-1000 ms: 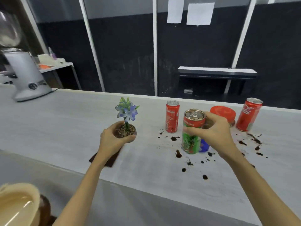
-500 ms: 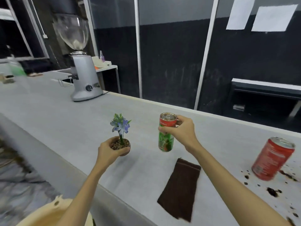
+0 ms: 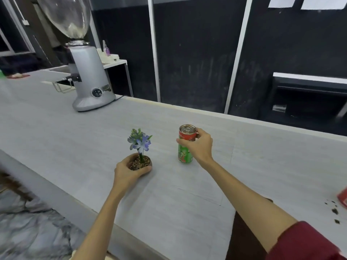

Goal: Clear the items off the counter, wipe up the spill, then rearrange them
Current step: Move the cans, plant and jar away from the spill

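Setting two things down on the clean stretch of tabletop, well away from the mess. Left hand wrapping around the little flower pot, fingers cupping its base, pot looking right at the surface or just above it, hard to call. Right hand pinching the green and red can near its top from the side, can standing upright, bottom seemingly touching down.

Probably finishing the clearing step here. Doing it well: lowering both straight down, keeping the pot level so the pebbles aren't tipping out, letting go only once each base is sitting flat. Top-pinching a tall can is wobbly, so easing off slowly. Also leaving a gap between the two, pot sitting just off the right hand's thumb side.

Dark spill specks lying far out past the right elbow, next to a red can at the frame edge. Brown cloth hiding under the right forearm, handy for wiping next.
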A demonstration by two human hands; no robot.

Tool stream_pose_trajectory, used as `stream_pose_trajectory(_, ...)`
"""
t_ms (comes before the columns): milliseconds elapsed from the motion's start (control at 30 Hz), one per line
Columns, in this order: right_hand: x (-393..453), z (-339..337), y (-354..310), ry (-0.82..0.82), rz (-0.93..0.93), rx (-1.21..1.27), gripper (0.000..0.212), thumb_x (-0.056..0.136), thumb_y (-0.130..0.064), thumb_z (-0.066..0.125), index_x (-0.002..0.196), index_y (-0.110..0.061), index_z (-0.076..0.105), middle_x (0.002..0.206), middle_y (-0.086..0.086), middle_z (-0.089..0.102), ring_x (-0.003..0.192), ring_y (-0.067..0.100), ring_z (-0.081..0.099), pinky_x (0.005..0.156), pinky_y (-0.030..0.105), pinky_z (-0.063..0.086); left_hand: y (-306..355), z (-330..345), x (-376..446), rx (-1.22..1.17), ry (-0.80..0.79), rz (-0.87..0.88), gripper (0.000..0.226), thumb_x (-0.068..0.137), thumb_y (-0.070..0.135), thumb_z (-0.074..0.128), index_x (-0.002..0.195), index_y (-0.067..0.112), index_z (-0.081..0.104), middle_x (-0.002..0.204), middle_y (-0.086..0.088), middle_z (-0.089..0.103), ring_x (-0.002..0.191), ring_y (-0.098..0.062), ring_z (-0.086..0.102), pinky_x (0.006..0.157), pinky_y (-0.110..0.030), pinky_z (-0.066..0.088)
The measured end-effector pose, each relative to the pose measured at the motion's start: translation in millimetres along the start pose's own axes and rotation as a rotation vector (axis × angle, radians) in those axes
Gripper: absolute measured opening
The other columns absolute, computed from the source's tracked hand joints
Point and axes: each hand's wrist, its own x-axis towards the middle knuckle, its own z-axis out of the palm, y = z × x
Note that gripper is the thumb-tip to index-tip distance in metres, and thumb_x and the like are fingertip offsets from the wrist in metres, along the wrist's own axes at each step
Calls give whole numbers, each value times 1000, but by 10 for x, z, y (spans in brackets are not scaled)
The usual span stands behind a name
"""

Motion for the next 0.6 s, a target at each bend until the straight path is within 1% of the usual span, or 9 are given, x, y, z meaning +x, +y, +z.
stream_pose_trajectory(133,47,114,48,-13,-16,-33,53,64,-20,83,111,-10,62,98,1,65,92,13,58,87,33,52,-46,-5,43,-7,-4,15,57,60,18,85,111,21,61,96,5,64,89,-7,60,77,-20,45)
stream_pose_trajectory(200,69,144,55,-27,-23,-61,57,65,-22,82,116,-10,60,109,5,66,99,16,57,90,35,51,-63,3,43,-14,-4,23,57,60,19,85,112,21,60,101,2,65,92,-9,61,81,-23,47)
stream_pose_trajectory(267,80,153,54,-64,-18,-88,62,68,-25,81,122,-10,55,117,8,63,102,14,55,93,34,50,-69,6,35,-18,-17,22,65,61,18,84,120,18,56,111,-1,63,102,-14,60,89,-27,46)
stream_pose_trajectory(333,71,127,51,-128,9,-114,70,69,-26,80,130,-12,47,127,9,58,110,16,53,93,33,46,-69,-9,11,-19,-19,25,79,60,19,85,130,16,48,126,-2,57,117,-15,52,95,-26,40)
stream_pose_trajectory(400,43,53,61,-170,53,-157,82,69,-27,79,138,-15,36,138,9,48,125,24,45,98,38,43,-19,-54,-59,-2,60,53,93,55,27,88,135,19,42,139,4,47,128,-12,41,102,-27,34)
stream_pose_trajectory(433,14,-13,55,-172,62,-178,85,70,-26,79,141,-16,32,142,9,43,130,26,41,101,40,41,49,-76,-125,4,127,82,95,54,30,88,136,23,41,141,7,44,131,-10,38,105,-29,33)
stream_pose_trajectory(500,-69,-210,20,-142,43,-186,83,72,-23,78,141,-17,31,143,9,41,131,25,39,101,38,40,260,-76,-304,-33,236,167,88,58,28,86,134,27,42,141,11,43,130,-7,37,107,-29,31)
stream_pose_trajectory(533,-136,-338,-11,-115,23,-178,80,73,-23,77,139,-18,34,141,8,43,129,23,41,98,34,41,388,-39,-405,-78,252,214,82,61,25,84,133,26,44,139,11,46,127,-5,39,107,-28,31)
stream_pose_trajectory(600,-310,-652,-68,-52,-12,-146,71,74,-25,76,134,-19,40,134,6,49,122,18,45,90,26,39,670,114,-596,-173,203,289,72,64,18,82,129,21,50,132,7,52,123,-6,46,108,-26,32)
